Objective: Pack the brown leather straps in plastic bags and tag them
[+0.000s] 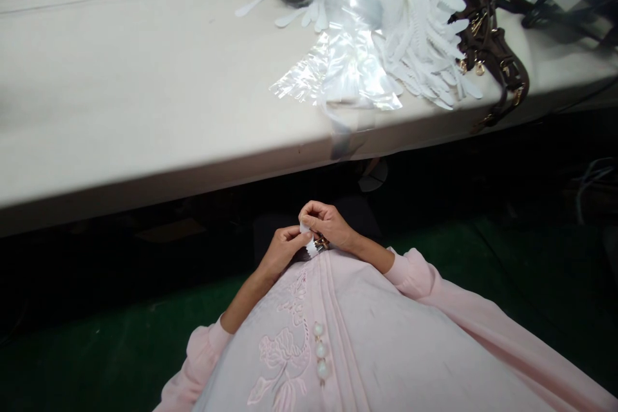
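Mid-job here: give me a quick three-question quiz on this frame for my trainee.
1. True or false: the left hand and right hand rest on the table.
2. The pile of white serrated strips lies: A) beside the brown straps; B) at the table's left end; C) off the table.
3. Fill in: the hands hold a small white strip and a ___-coloured metal fitting.
Key: 1 false; 2 A; 3 gold.

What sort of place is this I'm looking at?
Most likely a bag or leather-goods workshop. A long white worktable carries a pile of white serrated-edged strips, clear plastic bags and brown leather straps with gold clasps. The left hand and right hand pinch one small white serrated strip.
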The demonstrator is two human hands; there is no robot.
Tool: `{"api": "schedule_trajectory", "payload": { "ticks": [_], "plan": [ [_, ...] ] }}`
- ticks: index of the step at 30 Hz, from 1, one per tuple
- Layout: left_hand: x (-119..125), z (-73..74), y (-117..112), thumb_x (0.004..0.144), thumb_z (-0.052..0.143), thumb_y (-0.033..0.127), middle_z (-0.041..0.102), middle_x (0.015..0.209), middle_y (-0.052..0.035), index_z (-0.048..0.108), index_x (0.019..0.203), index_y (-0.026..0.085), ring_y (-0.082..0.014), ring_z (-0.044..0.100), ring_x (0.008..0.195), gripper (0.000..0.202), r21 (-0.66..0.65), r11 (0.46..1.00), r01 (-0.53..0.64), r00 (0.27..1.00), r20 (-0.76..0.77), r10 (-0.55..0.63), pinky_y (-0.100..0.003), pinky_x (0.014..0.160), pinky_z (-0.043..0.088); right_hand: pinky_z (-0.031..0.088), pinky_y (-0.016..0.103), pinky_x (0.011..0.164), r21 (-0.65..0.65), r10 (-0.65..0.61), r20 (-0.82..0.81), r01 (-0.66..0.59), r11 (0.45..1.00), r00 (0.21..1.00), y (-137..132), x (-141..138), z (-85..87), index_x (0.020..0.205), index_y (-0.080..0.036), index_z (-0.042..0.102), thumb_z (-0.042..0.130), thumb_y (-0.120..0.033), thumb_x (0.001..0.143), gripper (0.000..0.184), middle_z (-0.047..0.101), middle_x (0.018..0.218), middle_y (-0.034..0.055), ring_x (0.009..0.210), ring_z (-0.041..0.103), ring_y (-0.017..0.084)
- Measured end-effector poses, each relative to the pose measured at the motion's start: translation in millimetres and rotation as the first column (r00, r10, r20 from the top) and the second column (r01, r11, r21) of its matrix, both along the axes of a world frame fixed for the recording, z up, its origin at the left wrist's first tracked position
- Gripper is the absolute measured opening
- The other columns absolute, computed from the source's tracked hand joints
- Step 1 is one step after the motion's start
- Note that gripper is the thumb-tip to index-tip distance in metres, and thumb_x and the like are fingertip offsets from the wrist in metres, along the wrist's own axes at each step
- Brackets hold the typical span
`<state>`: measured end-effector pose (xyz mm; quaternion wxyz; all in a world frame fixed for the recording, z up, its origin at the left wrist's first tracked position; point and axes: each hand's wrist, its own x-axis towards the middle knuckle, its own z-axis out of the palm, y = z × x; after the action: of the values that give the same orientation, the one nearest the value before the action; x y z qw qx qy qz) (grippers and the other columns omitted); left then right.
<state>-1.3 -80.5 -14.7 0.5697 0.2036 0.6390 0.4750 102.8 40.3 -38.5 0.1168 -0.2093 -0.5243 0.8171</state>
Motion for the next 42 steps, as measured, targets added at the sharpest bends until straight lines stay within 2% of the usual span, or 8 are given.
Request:
{"api": "schedule_trajectory", "payload": {
  "ticks": [9, 15, 23, 26, 30, 35, 39, 42],
  "plan": [
    [6, -2.5, -6, 0.087, 0.055, 0.044, 0.047, 0.056, 0.0023, 0.057, 0.060, 0.014, -0.0109, 0.039, 0.056, 0.041, -0.004, 0.984, 0.180, 0.933, -0.315, -0.172, -0.024, 0.054, 0.027, 0.020, 0.017, 0.038, -0.197, -0.120, 0.055, 0.128, 0.972, 0.991, -6, -5, 7.8, 0.079, -0.017, 0.055, 0.077, -0.046, 0.074, 0.038, 0.046, 0.061, -0.0066, 0.043, 0.029, 0.003],
    [13, -2.3, -13, 0.091, 0.055, 0.039, 0.068, 0.084, -0.0012, 0.072, 0.089, 0.016, -0.0171, 0.058, 0.078, 0.029, 0.036, 0.980, 0.195, 0.902, -0.400, -0.165, -0.024, 0.069, 0.040, 0.025, 0.018, 0.041, -0.271, -0.201, 0.034, 0.202, 0.941, 0.979, -6, 2, 15.9, 0.079, -0.017, 0.056, 0.078, -0.044, 0.074, 0.036, 0.044, 0.057, -0.0072, 0.045, 0.027, 0.004],
    [20, 1.8, -11, 0.090, 0.058, 0.038, 0.072, 0.097, -0.0018, 0.074, 0.105, 0.020, -0.0200, 0.064, 0.088, 0.028, 0.027, 0.989, 0.143, 0.882, -0.457, -0.115, -0.025, 0.075, 0.046, 0.026, 0.018, 0.042, -0.273, -0.253, 0.016, 0.248, 0.930, 0.967, -1, 3, 29.3, 0.075, -0.016, 0.057, 0.081, -0.045, 0.070, 0.038, 0.051, 0.062, -0.0051, 0.046, 0.028, 0.004],
    [22, 5.0, -8, 0.087, 0.062, 0.037, 0.073, 0.097, -0.0021, 0.073, 0.105, 0.020, -0.0207, 0.065, 0.089, 0.027, 0.036, 0.986, 0.161, 0.877, -0.463, -0.126, -0.026, 0.079, 0.047, 0.024, 0.018, 0.040, -0.241, -0.255, 0.008, 0.250, 0.938, 0.967, 5, -1, 28.0, 0.076, -0.016, 0.056, 0.081, -0.046, 0.071, 0.038, 0.048, 0.061, -0.0060, 0.045, 0.026, 0.003],
    [19, 12.3, -5, 0.092, 0.054, 0.043, 0.072, 0.102, -0.0061, 0.072, 0.111, 0.016, -0.0244, 0.064, 0.098, 0.037, 0.110, 0.970, 0.215, 0.920, -0.355, -0.164, -0.030, 0.088, 0.047, 0.026, 0.017, 0.041, -0.127, -0.192, -0.034, 0.186, 0.974, 0.981, 12, -5, 27.2, 0.080, -0.016, 0.058, 0.077, -0.045, 0.076, 0.035, 0.049, 0.064, -0.0048, 0.048, 0.033, 0.004],
    [13, 17.0, -4, 0.097, 0.039, 0.052, 0.073, 0.093, -0.0093, 0.076, 0.095, 0.012, -0.0251, 0.065, 0.089, 0.054, 0.115, 0.969, 0.218, 0.950, -0.254, -0.183, -0.033, 0.086, 0.047, 0.027, 0.016, 0.040, -0.045, -0.102, -0.034, 0.100, 0.994, 0.994, 15, -3, 26.4, 0.083, -0.018, 0.058, 0.074, -0.045, 0.079, 0.033, 0.051, 0.069, -0.0038, 0.050, 0.039, 0.006],
    [13, 13.8, -2, 0.092, 0.050, 0.051, 0.074, 0.091, -0.0092, 0.077, 0.098, 0.011, -0.0259, 0.065, 0.087, 0.048, 0.060, 0.981, 0.186, 0.952, -0.258, -0.165, -0.031, 0.078, 0.047, 0.032, 0.017, 0.045, -0.015, -0.122, -0.041, 0.121, 0.993, 0.992, 15, -7, 23.8, 0.082, -0.017, 0.058, 0.075, -0.045, 0.078, 0.033, 0.051, 0.071, -0.0035, 0.055, 0.043, 0.007],
    [16, 10.8, -1, 0.090, 0.057, 0.045, 0.074, 0.102, -0.0085, 0.076, 0.106, 0.014, -0.0252, 0.064, 0.094, 0.040, 0.084, 0.987, 0.138, 0.958, -0.263, -0.112, -0.030, 0.083, 0.046, 0.036, 0.019, 0.050, 0.028, -0.109, -0.036, 0.110, 0.994, 0.993, 20, -12, 21.9, 0.080, -0.017, 0.059, 0.076, -0.048, 0.076, 0.036, 0.053, 0.071, -0.0028, 0.058, 0.045, 0.007]
  ]
}}
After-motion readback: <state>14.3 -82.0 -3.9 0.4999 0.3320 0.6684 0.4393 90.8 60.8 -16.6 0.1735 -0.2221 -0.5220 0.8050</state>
